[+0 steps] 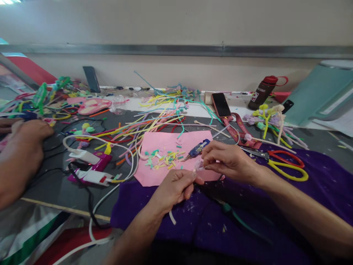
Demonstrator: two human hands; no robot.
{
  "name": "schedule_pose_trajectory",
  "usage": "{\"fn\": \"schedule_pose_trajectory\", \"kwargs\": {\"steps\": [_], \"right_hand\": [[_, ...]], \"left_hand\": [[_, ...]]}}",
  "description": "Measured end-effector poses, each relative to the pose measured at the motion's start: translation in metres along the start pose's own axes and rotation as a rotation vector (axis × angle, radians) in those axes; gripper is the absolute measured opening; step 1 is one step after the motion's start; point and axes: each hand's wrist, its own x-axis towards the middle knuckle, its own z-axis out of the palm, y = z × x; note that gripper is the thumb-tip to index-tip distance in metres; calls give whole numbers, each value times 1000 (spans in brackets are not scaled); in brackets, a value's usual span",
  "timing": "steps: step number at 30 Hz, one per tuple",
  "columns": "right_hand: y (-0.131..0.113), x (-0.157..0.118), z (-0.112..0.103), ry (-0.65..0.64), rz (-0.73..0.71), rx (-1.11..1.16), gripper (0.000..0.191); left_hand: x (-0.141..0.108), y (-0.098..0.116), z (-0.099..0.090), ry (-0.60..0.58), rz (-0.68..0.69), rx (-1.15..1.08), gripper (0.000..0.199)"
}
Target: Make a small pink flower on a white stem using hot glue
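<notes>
My left hand (179,187) is closed in a pinch on a small pale lilac piece (199,166), above the near edge of a pink sheet (151,147). My right hand (224,158) meets it from the right, its fingers pinched together at the other side of the same piece. Just behind the right fingers lies a blue glue gun (199,147), its tip toward the left. Short yellow and green cut bits (169,159) are scattered on the sheet. A white strip (172,217) hangs below my left hand over purple cloth (132,202).
Scissors (286,163) and green-handled pliers (242,221) lie to the right. Fuzzy stems (154,125), a phone (221,105) and a bottle (263,92) are behind. White plugs and cables (93,176) lie left, near another person's hand (30,140).
</notes>
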Motion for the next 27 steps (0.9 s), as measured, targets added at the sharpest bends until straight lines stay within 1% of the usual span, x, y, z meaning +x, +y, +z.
{"fn": "schedule_pose_trajectory", "kwargs": {"steps": [5, 10, 17, 23, 27], "right_hand": [[-1, -1, 2, -34, 11, -44, 11], [1, 0, 6, -16, 11, -43, 9], [0, 0, 8, -12, 21, -87, 8], [-2, -2, 10, -29, 25, -162, 11], [-2, -3, 10, -37, 25, -166, 13]], "left_hand": [[0, 0, 0, -16, 11, 46, 34], [-1, -1, 0, -24, 31, 83, 33], [-3, -1, 1, 2, 52, 131, 35], [-4, -2, 2, 12, 67, 197, 34], [-4, -2, 2, 7, 73, 219, 34]]}}
